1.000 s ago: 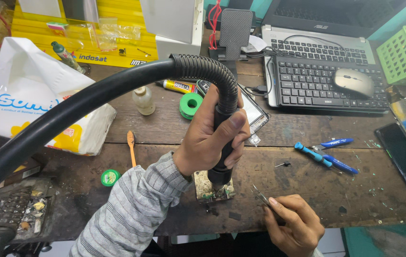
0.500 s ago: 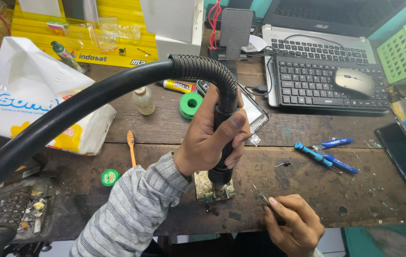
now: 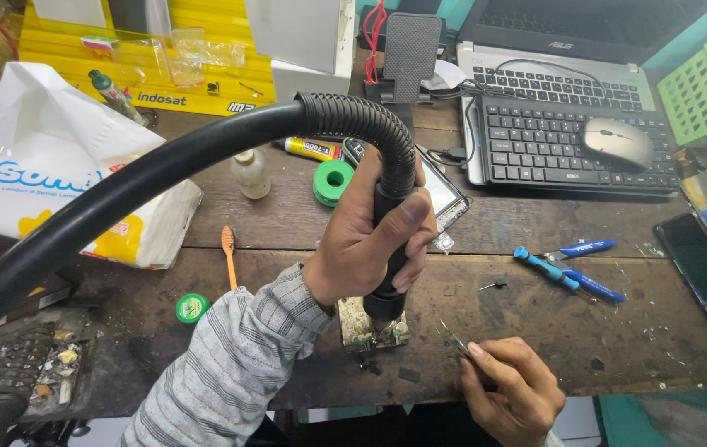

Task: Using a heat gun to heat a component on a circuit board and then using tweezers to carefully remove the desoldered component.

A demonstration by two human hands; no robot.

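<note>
While the left hand [image 3: 370, 240] keeps its grip wrapped tight around the black hot-air handle [image 3: 393, 248], fingers pressed together about the barrel and thumb laid along the front, the nozzle points straight down at a small circuit board [image 3: 371, 324] lying near the front edge of the wooden tabletop [image 3: 535, 331]. The nozzle tip looks just above the board, though I cannot tell if it touches. The right hand [image 3: 509, 389], just beside the board, pinches a pair of metal tweezers [image 3: 455, 339] whose tips stop short of it and hold nothing. So the heating seems under way, and no part looks lifted off yet. From the handle a thick ribbed hose [image 3: 163, 178] arcs away to the left. Further out lie a green tape roll [image 3: 333, 182], blue-handled pliers [image 3: 569, 269], a keyboard [image 3: 569, 149] with a mouse [image 3: 617, 142], and a dark phone [image 3: 701, 269].
</note>
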